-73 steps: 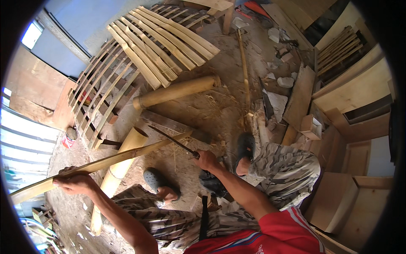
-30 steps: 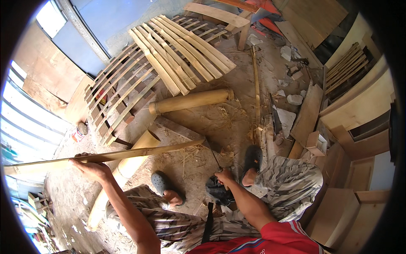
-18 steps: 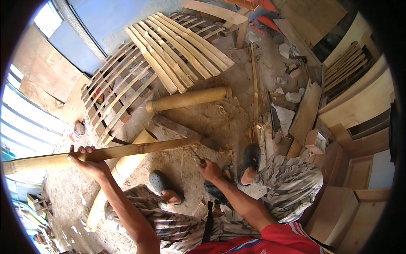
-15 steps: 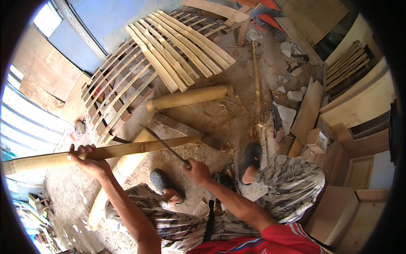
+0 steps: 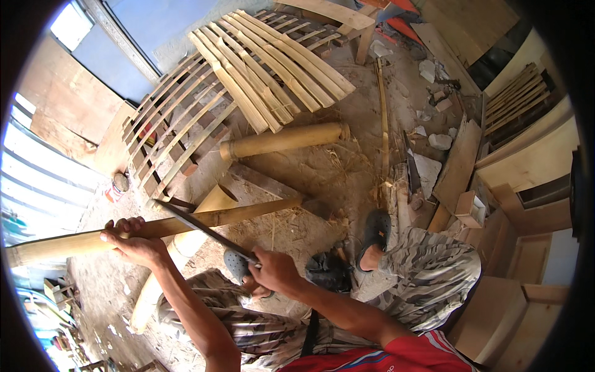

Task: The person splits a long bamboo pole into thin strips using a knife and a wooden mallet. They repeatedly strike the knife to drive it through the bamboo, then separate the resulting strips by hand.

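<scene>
My left hand (image 5: pixel 137 245) is wrapped round a long piece of split bamboo (image 5: pixel 251 212) that slants across in front of me. Its far right end comes down by a wooden block on the floor. Under it lies a thick round bamboo pole (image 5: pixel 215 197), running down toward my left leg. My right hand (image 5: pixel 274 270) is closed on the handle of a long dark machete (image 5: pixel 214 234). The blade crosses over the split bamboo just right of my left hand, tip pointing up and left. Whether the edge touches the bamboo I cannot tell.
Split bamboo strips (image 5: pixel 273 68) lie on a slatted bamboo frame (image 5: pixel 180 133) ahead. A bamboo log (image 5: pixel 282 141) and a wooden beam (image 5: pixel 263 181) lie nearer. A handsaw (image 5: pixel 411 164), rubble (image 5: pixel 440 141) and boards (image 5: pixel 460 158) are at the right. Shavings litter the floor.
My right hand has moved left, bringing the machete further along the split bamboo toward my left hand. My left hand keeps its hold. The whole view has shifted slightly.
</scene>
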